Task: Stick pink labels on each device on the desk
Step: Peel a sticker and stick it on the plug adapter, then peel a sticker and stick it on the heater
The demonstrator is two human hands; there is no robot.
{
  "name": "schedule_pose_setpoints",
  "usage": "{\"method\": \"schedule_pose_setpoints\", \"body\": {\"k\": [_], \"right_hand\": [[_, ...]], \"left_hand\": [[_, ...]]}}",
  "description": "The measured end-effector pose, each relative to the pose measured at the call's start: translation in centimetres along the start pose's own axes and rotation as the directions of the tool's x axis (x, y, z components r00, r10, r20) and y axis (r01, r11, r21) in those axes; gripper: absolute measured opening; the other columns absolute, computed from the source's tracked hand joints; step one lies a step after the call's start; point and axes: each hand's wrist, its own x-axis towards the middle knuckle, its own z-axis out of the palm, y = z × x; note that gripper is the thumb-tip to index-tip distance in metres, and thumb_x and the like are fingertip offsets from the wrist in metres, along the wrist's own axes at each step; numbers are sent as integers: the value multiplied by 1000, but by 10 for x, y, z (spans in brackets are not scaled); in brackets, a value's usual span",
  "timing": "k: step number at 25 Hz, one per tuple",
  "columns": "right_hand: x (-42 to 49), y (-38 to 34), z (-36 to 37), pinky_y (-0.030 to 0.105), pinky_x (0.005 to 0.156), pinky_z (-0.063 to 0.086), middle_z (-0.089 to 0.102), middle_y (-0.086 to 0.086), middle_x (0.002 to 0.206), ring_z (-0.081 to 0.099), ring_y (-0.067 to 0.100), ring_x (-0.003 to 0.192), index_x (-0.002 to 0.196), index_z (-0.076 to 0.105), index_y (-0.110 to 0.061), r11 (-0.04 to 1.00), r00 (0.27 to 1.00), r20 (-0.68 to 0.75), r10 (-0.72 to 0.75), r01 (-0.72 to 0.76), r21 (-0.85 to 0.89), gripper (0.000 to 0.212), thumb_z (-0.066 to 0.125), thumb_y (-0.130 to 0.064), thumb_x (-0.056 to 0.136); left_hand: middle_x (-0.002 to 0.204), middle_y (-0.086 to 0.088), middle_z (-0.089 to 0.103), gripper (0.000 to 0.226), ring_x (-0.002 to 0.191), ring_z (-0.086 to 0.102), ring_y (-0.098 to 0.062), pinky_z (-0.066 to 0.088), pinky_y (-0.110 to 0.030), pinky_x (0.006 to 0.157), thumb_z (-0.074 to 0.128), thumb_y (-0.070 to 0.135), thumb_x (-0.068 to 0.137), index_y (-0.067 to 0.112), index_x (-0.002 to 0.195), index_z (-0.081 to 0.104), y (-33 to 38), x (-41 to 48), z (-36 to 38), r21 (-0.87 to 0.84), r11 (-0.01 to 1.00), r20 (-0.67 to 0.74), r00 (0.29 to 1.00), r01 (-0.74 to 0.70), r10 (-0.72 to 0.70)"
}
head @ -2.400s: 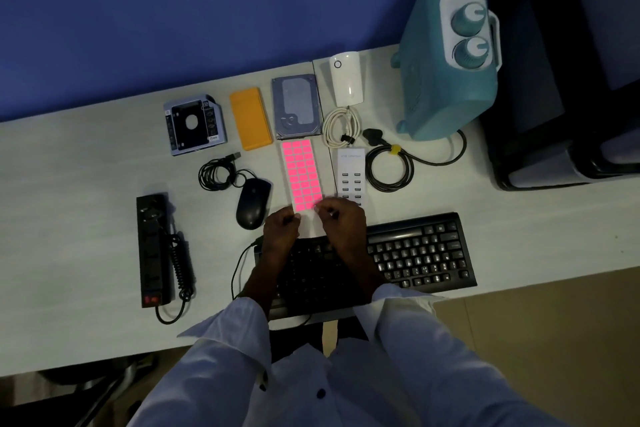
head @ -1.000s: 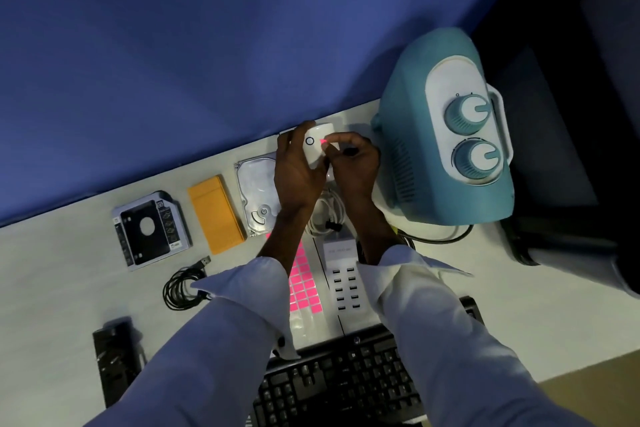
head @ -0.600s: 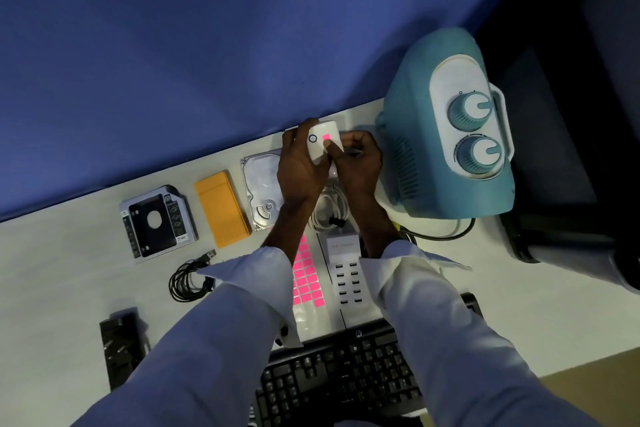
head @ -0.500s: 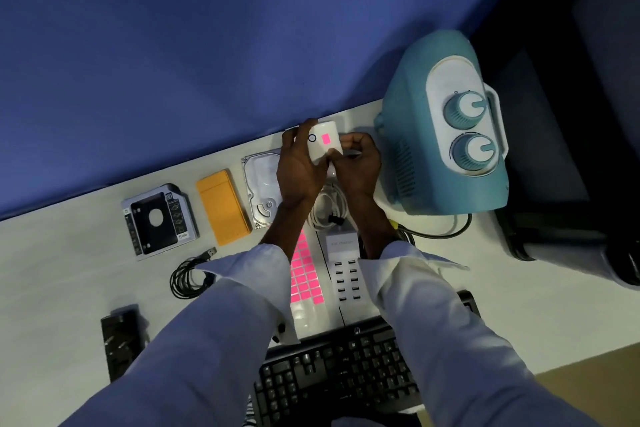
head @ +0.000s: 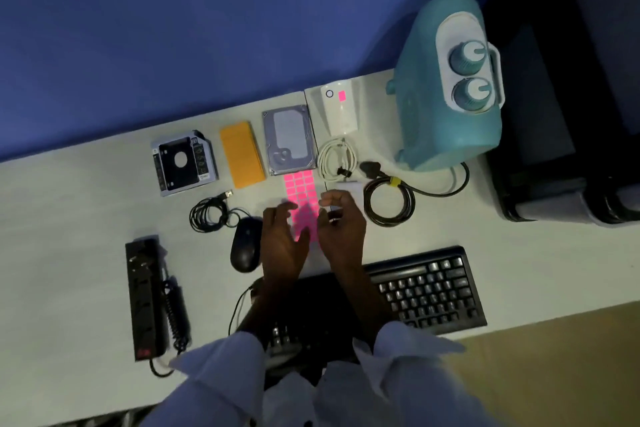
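A sheet of pink labels (head: 300, 189) lies on the desk between the mouse and a white multi-port hub. My left hand (head: 282, 241) hovers over the sheet's lower left, fingers spread and holding nothing. My right hand (head: 341, 230) is at the sheet's right edge, over the white hub (head: 349, 188), fingers loosely curled and holding nothing that I can see. The white power bank (head: 340, 110) at the back carries one pink label (head: 342, 96) beside its round button. No label shows on the hard drive (head: 290, 139), the orange case (head: 241, 153) or the drive caddy (head: 184, 162).
A black mouse (head: 246, 243) with coiled cable, a black power strip (head: 144, 298) and a black keyboard (head: 427, 289) lie near the front. A teal heater (head: 446, 107) stands at the back right, its black cord (head: 389, 203) coiled beside a white cable (head: 335, 158). A blue wall rises behind the desk (head: 69, 218).
Both hands have left the white power bank, which now lies flat with a pink label on it, and have come back to the label sheet.
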Motion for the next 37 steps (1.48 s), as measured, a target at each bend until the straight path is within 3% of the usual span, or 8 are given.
{"method": "schedule_pose_setpoints", "body": {"k": [5,10,16,20,22,25,27,37], "right_hand": [[-75,40,-9,27,74,50,64,-8,89,62,10,81,96,62,-18,972,991,109,-77,99,-214,9,54,-13,95],[-96,56,-21,30,75,51,69,-2,95,65,14,86,109,59,-18,960,993,115,-32,63,-271,13,57,-21,96],[-94,46,-29,24,80,48,71,1,108,67,20,98,122,54,-21,959,981,186,59,-4,-284,32,54,-26,90],[-90,47,-29,0,90,33,68,8,118,62,18,109,122,60,-10,967,985,174,-1,45,-250,29,50,-16,95],[-86,53,-30,12,97,40,68,11,119,62,20,110,125,60,-7,970,985,172,31,12,-244,36,51,-18,92],[-77,55,-33,33,97,50,69,11,117,65,23,108,124,63,-7,960,984,165,66,-17,-278,35,58,-19,91],[-74,54,-35,34,92,52,69,8,112,64,16,101,118,66,-9,958,986,162,42,7,-288,30,65,-19,90],[-67,32,-50,29,75,53,65,-2,98,63,12,86,100,68,-22,908,965,259,-47,150,-392,27,68,-43,83]], "left_hand": [[116,-5,50,60,96,56,-18,42,-26,76,55,53,73,17,122,53,-9,-61,7,-41,983,21,984,179,-178],[117,-4,47,56,74,53,-6,40,-21,72,68,15,76,11,128,48,8,-65,15,-132,910,-9,918,392,-397],[97,-5,72,47,90,68,-20,55,-40,88,78,22,71,12,113,61,4,-56,27,-374,734,67,805,568,-589],[97,-3,76,36,92,70,-18,55,-40,90,75,40,71,22,102,75,0,-51,19,-268,777,218,821,570,-527],[102,-6,76,43,96,70,-20,53,-39,93,73,41,67,19,104,75,-5,-48,17,-214,792,290,811,572,-508],[108,-11,72,31,97,67,-20,50,-26,83,74,17,82,7,112,71,-3,-45,8,-249,775,348,800,581,-488],[105,-7,71,27,97,66,-18,47,-20,77,70,13,87,7,113,70,1,-47,0,-278,759,396,791,588,-467],[111,0,58,34,99,58,-16,41,-26,84,55,37,96,13,120,60,16,-40,-32,-170,770,581,694,615,-425]]}}
